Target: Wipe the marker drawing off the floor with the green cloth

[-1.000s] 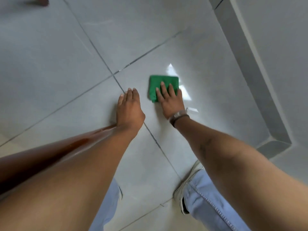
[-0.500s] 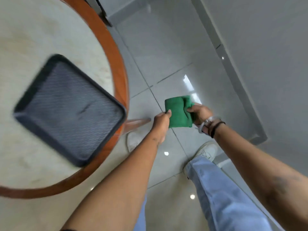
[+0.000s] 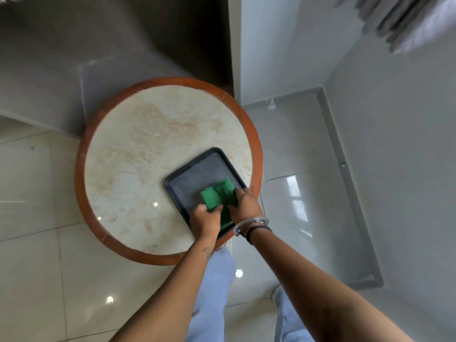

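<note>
The green cloth point(image 3: 217, 195), folded, lies over the near part of a black tray point(image 3: 195, 169) on a round table. My left hand point(image 3: 206, 219) pinches the cloth's near left corner. On the cloth's right side rests my right hand point(image 3: 243, 206), fingers curled onto the fabric, with bracelets on the wrist. Both hands hold the cloth just above or on the tray; contact with the tray cannot be told. No marker drawing shows on the visible floor tiles point(image 3: 37, 267).
The round table point(image 3: 138, 149) has a pale marble top and a brown wooden rim. Glossy grey tiles surround it. A white wall point(image 3: 394, 144) with a grey skirting runs along the right. A dark piece of furniture stands behind the table. My jeans-clad legs are below.
I rose from the floor, where my right hand pressed the cloth on a tile. Both hands lifted the cloth and carried it over the black tray on the table.
</note>
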Action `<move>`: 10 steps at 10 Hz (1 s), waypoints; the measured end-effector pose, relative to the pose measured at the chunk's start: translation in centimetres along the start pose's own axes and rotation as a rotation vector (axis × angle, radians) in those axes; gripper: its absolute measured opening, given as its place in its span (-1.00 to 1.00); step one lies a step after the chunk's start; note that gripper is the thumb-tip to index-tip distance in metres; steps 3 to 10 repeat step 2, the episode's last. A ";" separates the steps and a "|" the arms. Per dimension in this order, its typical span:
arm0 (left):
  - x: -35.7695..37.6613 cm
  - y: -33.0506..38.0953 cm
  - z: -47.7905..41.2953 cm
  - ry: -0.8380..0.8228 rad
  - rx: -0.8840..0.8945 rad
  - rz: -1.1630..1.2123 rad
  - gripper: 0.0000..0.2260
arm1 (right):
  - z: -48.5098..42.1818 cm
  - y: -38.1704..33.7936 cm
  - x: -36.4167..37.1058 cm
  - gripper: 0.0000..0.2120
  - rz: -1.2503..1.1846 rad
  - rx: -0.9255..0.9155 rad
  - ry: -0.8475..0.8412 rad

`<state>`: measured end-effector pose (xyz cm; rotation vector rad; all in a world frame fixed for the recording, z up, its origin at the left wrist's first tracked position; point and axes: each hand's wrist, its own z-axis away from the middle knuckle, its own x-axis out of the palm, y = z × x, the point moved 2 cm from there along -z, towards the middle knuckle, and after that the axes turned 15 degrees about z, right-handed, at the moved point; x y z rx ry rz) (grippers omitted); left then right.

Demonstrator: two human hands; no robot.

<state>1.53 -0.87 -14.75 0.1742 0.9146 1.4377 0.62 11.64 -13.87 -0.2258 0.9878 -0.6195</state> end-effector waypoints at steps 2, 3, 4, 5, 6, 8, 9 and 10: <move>-1.3 1.5 0.7 -0.111 -0.172 -0.158 -0.69 | 3.4 -1.1 -1.0 -0.50 0.453 -0.032 0.109; -1.3 1.5 0.7 -0.111 -0.172 -0.158 -0.69 | 3.4 -1.1 -1.0 -0.50 0.453 -0.032 0.109; -1.3 1.5 0.7 -0.111 -0.172 -0.158 -0.69 | 3.4 -1.1 -1.0 -0.50 0.453 -0.032 0.109; -1.3 1.5 0.7 -0.111 -0.172 -0.158 -0.69 | 3.4 -1.1 -1.0 -0.50 0.453 -0.032 0.109; -1.3 1.5 0.7 -0.111 -0.172 -0.158 -0.69 | 3.4 -1.1 -1.0 -0.50 0.453 -0.032 0.109; -1.3 1.5 0.7 -0.111 -0.172 -0.158 -0.69 | 3.4 -1.1 -1.0 -0.50 0.453 -0.032 0.109; -1.3 1.5 0.7 -0.111 -0.172 -0.158 -0.69 | 3.4 -1.1 -1.0 -0.50 0.453 -0.032 0.109; -1.3 1.5 0.7 -0.111 -0.172 -0.158 -0.69 | 3.4 -1.1 -1.0 -0.50 0.453 -0.032 0.109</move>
